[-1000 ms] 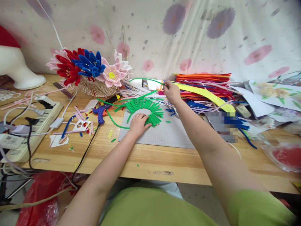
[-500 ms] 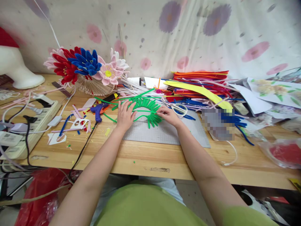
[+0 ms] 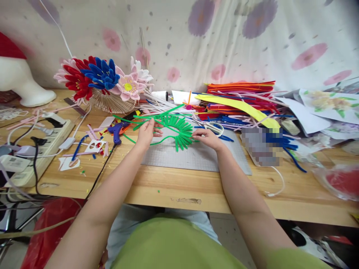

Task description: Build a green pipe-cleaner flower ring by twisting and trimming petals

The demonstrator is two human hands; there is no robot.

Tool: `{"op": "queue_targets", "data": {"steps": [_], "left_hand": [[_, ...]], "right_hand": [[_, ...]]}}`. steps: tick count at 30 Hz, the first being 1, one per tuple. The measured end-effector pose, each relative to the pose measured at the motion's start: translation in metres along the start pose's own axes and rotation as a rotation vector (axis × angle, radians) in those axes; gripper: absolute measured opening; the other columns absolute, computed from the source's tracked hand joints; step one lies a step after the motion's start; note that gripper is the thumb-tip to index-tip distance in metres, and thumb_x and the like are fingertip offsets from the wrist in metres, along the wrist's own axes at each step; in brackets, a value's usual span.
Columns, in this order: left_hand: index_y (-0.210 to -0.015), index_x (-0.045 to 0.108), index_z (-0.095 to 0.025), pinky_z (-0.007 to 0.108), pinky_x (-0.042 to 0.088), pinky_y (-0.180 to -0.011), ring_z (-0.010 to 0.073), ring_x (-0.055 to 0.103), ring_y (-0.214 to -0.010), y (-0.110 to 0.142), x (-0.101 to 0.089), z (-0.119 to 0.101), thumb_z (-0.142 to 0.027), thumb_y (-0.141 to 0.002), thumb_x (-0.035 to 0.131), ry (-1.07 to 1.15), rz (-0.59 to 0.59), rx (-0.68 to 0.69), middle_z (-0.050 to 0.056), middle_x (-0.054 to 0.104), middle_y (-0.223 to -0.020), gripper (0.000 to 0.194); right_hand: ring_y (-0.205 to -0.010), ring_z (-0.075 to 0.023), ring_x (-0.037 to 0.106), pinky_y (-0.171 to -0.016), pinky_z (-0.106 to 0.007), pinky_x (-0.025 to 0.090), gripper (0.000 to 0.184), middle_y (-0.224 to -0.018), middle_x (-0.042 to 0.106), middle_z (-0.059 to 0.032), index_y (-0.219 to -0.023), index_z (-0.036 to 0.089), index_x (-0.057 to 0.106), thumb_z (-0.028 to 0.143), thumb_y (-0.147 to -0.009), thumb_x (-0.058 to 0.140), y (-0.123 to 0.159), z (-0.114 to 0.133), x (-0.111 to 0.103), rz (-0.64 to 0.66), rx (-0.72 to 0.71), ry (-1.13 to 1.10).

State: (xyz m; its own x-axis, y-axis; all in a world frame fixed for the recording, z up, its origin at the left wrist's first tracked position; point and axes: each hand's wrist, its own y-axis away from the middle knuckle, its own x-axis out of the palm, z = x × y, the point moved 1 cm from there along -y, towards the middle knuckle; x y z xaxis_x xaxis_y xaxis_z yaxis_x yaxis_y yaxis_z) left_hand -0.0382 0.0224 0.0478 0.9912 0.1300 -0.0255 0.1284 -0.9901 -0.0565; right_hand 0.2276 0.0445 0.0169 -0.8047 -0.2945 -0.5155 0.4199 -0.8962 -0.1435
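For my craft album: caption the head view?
Left hand and right hand work green stems over a grey mat.

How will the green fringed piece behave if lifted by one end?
Probably bendy, not limp: the green fringed piece holds a curve with its loops splayed. Likely light, being made of slim strands. Its long tails may trail or snag, since green strands reach past the left hand towards the glue gun.

White mannequin head (image 3: 21,80) was cut off by the left edge. Flat object (image 3: 254,149) was partly pixelated. Left hand (image 3: 147,131) hid part of the green strands (image 3: 166,138); right hand (image 3: 206,138): fingertip contact was unresolved.
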Motion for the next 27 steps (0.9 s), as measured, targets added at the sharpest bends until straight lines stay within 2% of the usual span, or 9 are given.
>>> {"op": "queue_targets", "data": {"steps": [4, 9, 13, 15, 17, 19, 21, 24, 27], "left_hand": [[-0.076, 0.050, -0.016, 0.022, 0.051, -0.049, 0.0055, 0.052, -0.047, 0.003, 0.014, -0.012, -0.039, -0.078, 0.059, 0.153, -0.030, -0.054, -0.002, 0.057, -0.065, 0.025], [-0.070, 0.047, -0.015, 0.022, 0.049, -0.048, 0.0080, 0.056, -0.049, 0.018, 0.049, -0.009, -0.035, -0.078, 0.061, 0.074, 0.172, -0.137, 0.000, 0.061, -0.064, 0.025], [-0.076, 0.054, -0.015, 0.024, 0.048, -0.050, 0.0100, 0.057, -0.047, 0.025, 0.073, 0.005, -0.026, -0.080, 0.056, -0.188, 0.380, -0.115, 0.001, 0.062, -0.061, 0.012], [-0.081, 0.059, -0.016, 0.028, 0.050, -0.057, 0.0133, 0.060, -0.054, 0.026, 0.072, 0.007, -0.022, -0.079, 0.056, -0.408, 0.396, -0.033, 0.002, 0.065, -0.066, 0.007], [-0.084, 0.063, -0.019, 0.033, 0.050, -0.070, 0.0187, 0.063, -0.073, 0.024, 0.063, 0.003, -0.021, -0.078, 0.056, -0.678, 0.294, 0.131, 0.005, 0.067, -0.080, 0.009], [-0.088, 0.065, -0.020, 0.038, 0.047, -0.083, 0.0241, 0.060, -0.094, 0.021, 0.053, -0.002, -0.020, -0.077, 0.056, -0.907, 0.164, 0.290, 0.008, 0.066, -0.094, 0.014], [-0.085, 0.067, -0.020, 0.040, 0.043, -0.088, 0.0267, 0.056, -0.102, 0.017, 0.047, -0.005, -0.020, -0.077, 0.057, -1.067, 0.156, 0.354, 0.010, 0.064, -0.097, 0.013], [-0.072, 0.066, -0.019, 0.036, 0.045, -0.080, 0.0246, 0.060, -0.088, 0.011, 0.045, -0.001, -0.020, -0.079, 0.053, -1.164, 0.286, 0.218, 0.009, 0.064, -0.080, 0.015], [-0.058, 0.061, -0.018, 0.030, 0.045, -0.062, 0.0194, 0.058, -0.064, 0.005, 0.048, 0.008, -0.017, -0.075, 0.054, -1.068, 0.355, 0.010, 0.005, 0.058, -0.058, 0.018]], "right_hand": [[-0.081, -0.0197, 0.061, -0.075, -0.033, 0.045, 0.025, -0.082, 0.069, -0.0044, -0.078, 0.019, 0.071, 0.041, -0.069, 0.063, 0.002, 0.010, -0.005, 0.102, -0.014, 0.164], [-0.089, -0.0194, 0.061, -0.078, -0.033, 0.047, 0.037, -0.101, 0.067, -0.0066, -0.101, 0.020, 0.066, 0.047, -0.077, 0.056, -0.009, 0.041, 0.015, -0.130, -0.077, 0.108], [-0.062, -0.0129, 0.056, -0.054, -0.024, 0.044, 0.039, -0.070, 0.063, -0.0016, -0.081, 0.018, 0.065, 0.054, -0.079, 0.049, -0.021, 0.053, 0.046, -0.090, -0.006, -0.141], [-0.055, -0.0108, 0.052, -0.049, -0.022, 0.042, 0.038, -0.062, 0.057, 0.0001, -0.070, 0.018, 0.061, 0.055, -0.076, 0.053, -0.023, 0.048, 0.055, -0.141, 0.046, -0.205], [-0.054, -0.0098, 0.051, -0.047, -0.022, 0.042, 0.036, -0.062, 0.056, 0.0007, -0.067, 0.019, 0.057, 0.054, -0.073, 0.055, -0.023, 0.040, 0.058, -0.240, 0.098, -0.261], [-0.049, -0.0088, 0.048, -0.043, -0.021, 0.040, 0.033, -0.060, 0.054, 0.0022, -0.071, 0.020, 0.056, 0.053, -0.073, 0.053, -0.023, 0.032, 0.060, -0.282, 0.154, -0.314], [-0.042, -0.0082, 0.044, -0.038, -0.020, 0.035, 0.031, -0.054, 0.051, 0.0048, -0.080, 0.020, 0.055, 0.050, -0.075, 0.051, -0.022, 0.027, 0.063, -0.245, 0.195, -0.342], [-0.036, -0.0082, 0.041, -0.035, -0.020, 0.031, 0.026, -0.050, 0.051, 0.0081, -0.093, 0.022, 0.050, 0.042, -0.077, 0.050, -0.021, 0.025, 0.072, -0.140, 0.216, -0.315], [-0.036, -0.0081, 0.043, -0.038, -0.019, 0.032, 0.020, -0.052, 0.054, 0.0090, -0.096, 0.023, 0.047, 0.033, -0.079, 0.047, -0.018, 0.027, 0.077, -0.062, 0.196, -0.208]]}}
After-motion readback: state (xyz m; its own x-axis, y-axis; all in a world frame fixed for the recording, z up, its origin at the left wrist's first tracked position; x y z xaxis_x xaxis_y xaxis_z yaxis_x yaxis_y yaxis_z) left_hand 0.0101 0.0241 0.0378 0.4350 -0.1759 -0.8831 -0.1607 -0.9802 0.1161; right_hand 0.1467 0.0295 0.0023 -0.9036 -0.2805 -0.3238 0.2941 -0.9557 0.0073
